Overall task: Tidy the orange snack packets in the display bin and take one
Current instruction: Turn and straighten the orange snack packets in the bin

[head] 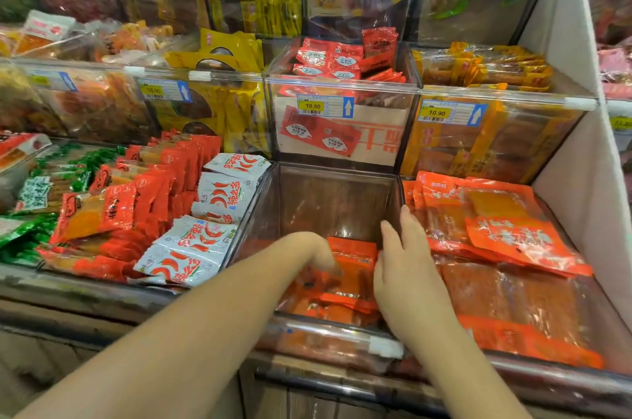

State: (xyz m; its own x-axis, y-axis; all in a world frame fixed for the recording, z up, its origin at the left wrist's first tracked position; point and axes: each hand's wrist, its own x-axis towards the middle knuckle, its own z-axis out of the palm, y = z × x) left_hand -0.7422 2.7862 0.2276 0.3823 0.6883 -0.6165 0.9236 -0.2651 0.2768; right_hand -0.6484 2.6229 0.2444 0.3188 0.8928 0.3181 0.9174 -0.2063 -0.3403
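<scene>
Glossy plastic packets [349, 276], clear acrylic bin [337, 199]

pretty bright orange snack packets [349, 278], kept in a clear see-through display bin [335, 199], silvery-white packets [191, 247] printed with red chillies, green packets [24, 237] further over, price tags [325, 106] done in yellow with white-on-blue arrows

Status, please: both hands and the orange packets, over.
Left hand down in the bin, fingers on the orange packets; grip blurred. Right hand open, beside them. Nothing blocks the bin.
</scene>
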